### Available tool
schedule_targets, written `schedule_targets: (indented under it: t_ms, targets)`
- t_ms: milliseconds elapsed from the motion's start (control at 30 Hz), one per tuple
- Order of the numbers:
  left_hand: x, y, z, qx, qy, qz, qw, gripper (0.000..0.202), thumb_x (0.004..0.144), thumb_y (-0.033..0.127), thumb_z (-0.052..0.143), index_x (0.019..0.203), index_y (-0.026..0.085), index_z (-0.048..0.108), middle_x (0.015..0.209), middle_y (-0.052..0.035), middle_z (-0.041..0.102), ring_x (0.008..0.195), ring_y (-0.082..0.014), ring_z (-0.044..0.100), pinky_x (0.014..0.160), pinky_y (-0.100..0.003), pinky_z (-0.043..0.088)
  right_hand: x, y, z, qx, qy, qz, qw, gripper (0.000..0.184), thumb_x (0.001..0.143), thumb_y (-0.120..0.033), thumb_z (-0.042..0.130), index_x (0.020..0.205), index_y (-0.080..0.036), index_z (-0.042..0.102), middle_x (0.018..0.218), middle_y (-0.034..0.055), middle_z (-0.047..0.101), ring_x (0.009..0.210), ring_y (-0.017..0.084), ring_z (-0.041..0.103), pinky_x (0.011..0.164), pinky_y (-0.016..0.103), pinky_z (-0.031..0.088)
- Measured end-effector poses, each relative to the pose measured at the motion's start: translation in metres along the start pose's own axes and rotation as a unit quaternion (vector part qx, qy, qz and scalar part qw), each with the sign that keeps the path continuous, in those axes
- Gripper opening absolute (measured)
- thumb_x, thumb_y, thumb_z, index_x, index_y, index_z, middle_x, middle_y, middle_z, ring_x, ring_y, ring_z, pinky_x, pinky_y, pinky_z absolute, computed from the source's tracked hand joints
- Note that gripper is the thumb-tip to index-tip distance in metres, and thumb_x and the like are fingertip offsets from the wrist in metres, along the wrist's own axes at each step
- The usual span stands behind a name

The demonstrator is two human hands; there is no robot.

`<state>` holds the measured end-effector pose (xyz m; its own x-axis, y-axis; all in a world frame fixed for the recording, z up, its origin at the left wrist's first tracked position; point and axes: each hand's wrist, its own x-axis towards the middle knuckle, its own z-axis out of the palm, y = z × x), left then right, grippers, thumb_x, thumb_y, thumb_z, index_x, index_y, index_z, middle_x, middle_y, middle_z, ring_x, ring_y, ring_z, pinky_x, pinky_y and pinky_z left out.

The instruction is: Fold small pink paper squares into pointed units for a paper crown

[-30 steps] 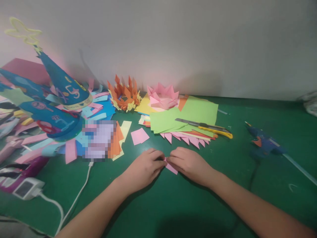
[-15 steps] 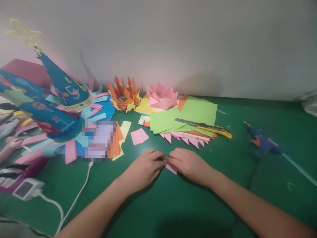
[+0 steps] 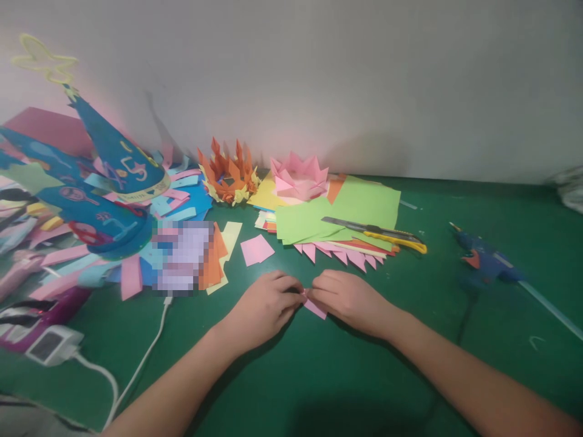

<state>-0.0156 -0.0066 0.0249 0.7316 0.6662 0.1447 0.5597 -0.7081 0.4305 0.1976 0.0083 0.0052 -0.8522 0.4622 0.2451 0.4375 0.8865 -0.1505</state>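
A small piece of pink paper (image 3: 315,306) lies between my two hands at the middle of the green table, partly covered by fingers. My left hand (image 3: 272,306) pinches its left corner, fingertips pressed together. From the other side, my right hand (image 3: 348,301) is closed on its upper edge, with the fingertips close to those of the left. Just beyond, loose pink paper squares (image 3: 257,250) rest flat. Several folded pink paper points (image 3: 355,258) stick out from under green paper sheets (image 3: 300,221), on which a yellow utility knife (image 3: 396,240) lies.
Behind stand an orange paper crown (image 3: 230,176) and a pink paper crown (image 3: 299,176). Blue cone hats (image 3: 118,145) with paper strips crowd the left. A white cable (image 3: 159,331) runs along the left front. At right lies a blue glue gun (image 3: 489,258) with a glue stick.
Both hands stay almost in place on the pink paper; the right fingers shift very slightly and a little more of the paper shows.
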Motion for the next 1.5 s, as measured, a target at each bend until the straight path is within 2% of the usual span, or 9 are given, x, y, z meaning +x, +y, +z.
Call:
schedule_targets:
  t_ms: [367, 633, 767, 867, 1000, 1167, 1267, 1400, 1500]
  targets:
    - [-0.001, 0.001, -0.001, 0.017, 0.003, 0.012, 1.000, 0.027, 0.094, 0.018, 0.040, 0.101, 0.018, 0.065, 0.100, -0.0077, 0.064, 0.088, -0.0184, 0.055, 0.077, -0.034, 0.046, -0.002, -0.001, 0.004, 0.057, 0.069, 0.060, 0.994, 0.028, 0.095, -0.025, 0.040, 0.082, -0.016, 0.063, 0.077, 0.0064, 0.063, 0.072, 0.016, 0.054, 0.067, 0.029, 0.044]
    - [-0.002, 0.001, 0.001, 0.019, 0.003, 0.007, 1.000, 0.027, 0.094, 0.019, 0.039, 0.101, 0.018, 0.065, 0.100, -0.0081, 0.064, 0.088, -0.0183, 0.054, 0.078, -0.034, 0.046, -0.003, 0.003, 0.004, 0.035, 0.022, 0.021, 0.999, 0.028, 0.095, -0.018, 0.037, 0.087, -0.014, 0.063, 0.080, 0.0070, 0.061, 0.074, 0.017, 0.051, 0.066, 0.029, 0.041]
    - [-0.001, 0.002, 0.001, 0.018, 0.001, 0.002, 1.000, 0.025, 0.093, 0.017, 0.039, 0.098, 0.017, 0.064, 0.097, -0.0073, 0.064, 0.086, -0.0173, 0.055, 0.078, -0.033, 0.046, -0.003, 0.004, 0.004, 0.032, 0.021, 0.021, 0.999, 0.026, 0.095, -0.017, 0.037, 0.087, -0.014, 0.062, 0.079, 0.0065, 0.059, 0.073, 0.016, 0.049, 0.065, 0.028, 0.039]
    - [0.000, 0.002, 0.001, 0.011, -0.006, -0.001, 1.000, 0.023, 0.093, 0.016, 0.040, 0.098, 0.017, 0.062, 0.096, -0.0064, 0.064, 0.087, -0.0169, 0.055, 0.080, -0.033, 0.044, -0.002, 0.003, 0.002, 0.023, 0.016, 0.023, 0.999, 0.027, 0.095, -0.015, 0.037, 0.083, -0.015, 0.062, 0.076, 0.0056, 0.057, 0.070, 0.016, 0.046, 0.063, 0.028, 0.036]
    - [-0.001, 0.001, 0.003, 0.016, -0.010, -0.005, 1.000, 0.025, 0.094, 0.017, 0.040, 0.107, 0.019, 0.060, 0.100, -0.0061, 0.063, 0.089, -0.0176, 0.054, 0.080, -0.033, 0.044, -0.002, 0.003, -0.002, 0.028, 0.010, 0.018, 0.999, 0.029, 0.095, -0.016, 0.037, 0.081, -0.015, 0.062, 0.074, 0.0056, 0.055, 0.071, 0.016, 0.045, 0.064, 0.029, 0.036]
    - [-0.002, 0.003, 0.007, 0.074, -0.023, 0.002, 0.997, 0.027, 0.095, 0.019, 0.036, 0.111, 0.018, 0.058, 0.101, -0.0072, 0.060, 0.088, -0.0192, 0.052, 0.077, -0.034, 0.043, -0.005, 0.007, -0.008, 0.055, -0.008, 0.025, 0.998, 0.025, 0.092, -0.017, 0.041, 0.077, -0.015, 0.060, 0.076, 0.0058, 0.054, 0.072, 0.017, 0.044, 0.066, 0.029, 0.036]
    - [-0.003, 0.005, 0.008, 0.094, -0.027, 0.006, 0.995, 0.027, 0.095, 0.018, 0.034, 0.110, 0.017, 0.057, 0.102, -0.0080, 0.059, 0.090, -0.0201, 0.051, 0.078, -0.035, 0.043, -0.008, 0.011, -0.012, 0.052, -0.009, 0.030, 0.998, 0.023, 0.087, -0.017, 0.043, 0.069, -0.016, 0.057, 0.069, 0.0047, 0.051, 0.068, 0.017, 0.041, 0.063, 0.030, 0.035]
    - [-0.003, 0.005, 0.008, 0.091, -0.023, 0.009, 0.996, 0.027, 0.095, 0.017, 0.034, 0.110, 0.017, 0.057, 0.102, -0.0080, 0.058, 0.091, -0.0198, 0.051, 0.079, -0.035, 0.044, -0.011, 0.013, -0.013, 0.041, 0.027, 0.029, 0.998, 0.027, 0.087, -0.020, 0.043, 0.064, -0.017, 0.056, 0.063, 0.0039, 0.049, 0.064, 0.017, 0.040, 0.060, 0.031, 0.033]
    - [-0.003, 0.006, 0.010, 0.083, -0.011, -0.007, 0.996, 0.026, 0.094, 0.016, 0.037, 0.108, 0.016, 0.058, 0.098, -0.0083, 0.057, 0.087, -0.0197, 0.051, 0.077, -0.035, 0.045, -0.009, 0.009, -0.013, 0.069, 0.057, 0.045, 0.995, 0.024, 0.090, -0.028, 0.047, 0.073, -0.017, 0.060, 0.071, 0.0055, 0.056, 0.069, 0.017, 0.045, 0.064, 0.031, 0.037]
